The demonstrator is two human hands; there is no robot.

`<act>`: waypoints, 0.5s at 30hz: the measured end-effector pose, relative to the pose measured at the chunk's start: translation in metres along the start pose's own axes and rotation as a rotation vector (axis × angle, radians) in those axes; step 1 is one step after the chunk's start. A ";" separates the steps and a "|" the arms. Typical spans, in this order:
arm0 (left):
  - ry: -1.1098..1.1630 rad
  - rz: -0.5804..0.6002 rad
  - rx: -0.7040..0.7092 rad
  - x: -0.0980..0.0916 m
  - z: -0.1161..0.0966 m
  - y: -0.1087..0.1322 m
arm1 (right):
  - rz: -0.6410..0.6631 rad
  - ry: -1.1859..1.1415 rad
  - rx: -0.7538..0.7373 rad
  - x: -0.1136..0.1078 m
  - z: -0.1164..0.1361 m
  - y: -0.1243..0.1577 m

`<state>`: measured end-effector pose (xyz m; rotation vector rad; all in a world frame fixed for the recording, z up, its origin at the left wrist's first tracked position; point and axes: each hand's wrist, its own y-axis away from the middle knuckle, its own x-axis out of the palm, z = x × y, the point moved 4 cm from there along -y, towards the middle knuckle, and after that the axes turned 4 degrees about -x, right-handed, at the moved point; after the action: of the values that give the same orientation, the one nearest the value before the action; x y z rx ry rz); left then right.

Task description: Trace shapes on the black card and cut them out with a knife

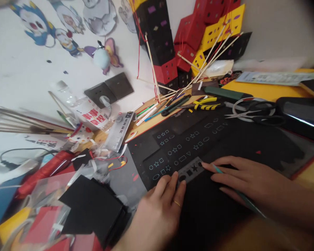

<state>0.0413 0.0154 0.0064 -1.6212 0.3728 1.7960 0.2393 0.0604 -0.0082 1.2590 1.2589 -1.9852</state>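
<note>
A large black paper sheet [199,139] lies on the desk, marked with rows of small traced outlines: circles, stars, squares, ovals. A grey shape stencil [191,170] rests on the sheet's near part. My left hand [159,209] presses its fingertips on the stencil's left end; a ring shows on one finger. My right hand [246,179] lies just right of the stencil, fingers closed round a thin teal pencil [240,195] whose tip sits at the stencil's right edge.
Scissors [253,113], yellow-handled pliers [205,103] and several pens [157,109] lie behind the sheet. Red, black and yellow paper lantern boxes [188,38] with sticks stand against the wall. Black card pieces [94,205], plastic bags and a bottle [86,111] crowd the left.
</note>
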 end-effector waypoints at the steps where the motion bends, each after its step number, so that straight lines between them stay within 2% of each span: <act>1: 0.001 -0.003 -0.003 -0.001 0.000 0.000 | 0.023 0.007 -0.013 0.000 0.001 -0.001; 3: -0.001 -0.002 0.001 -0.001 -0.002 0.000 | 0.091 0.019 -0.046 0.001 0.002 0.000; 5: -0.008 -0.005 0.011 -0.001 -0.003 0.000 | 0.104 0.023 -0.047 0.002 0.001 0.001; 15: -0.005 -0.030 0.023 0.001 -0.001 0.003 | 0.079 0.013 -0.022 0.001 0.003 -0.001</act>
<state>0.0402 0.0124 0.0044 -1.5976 0.3639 1.7671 0.2370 0.0587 -0.0081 1.2929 1.2142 -1.9058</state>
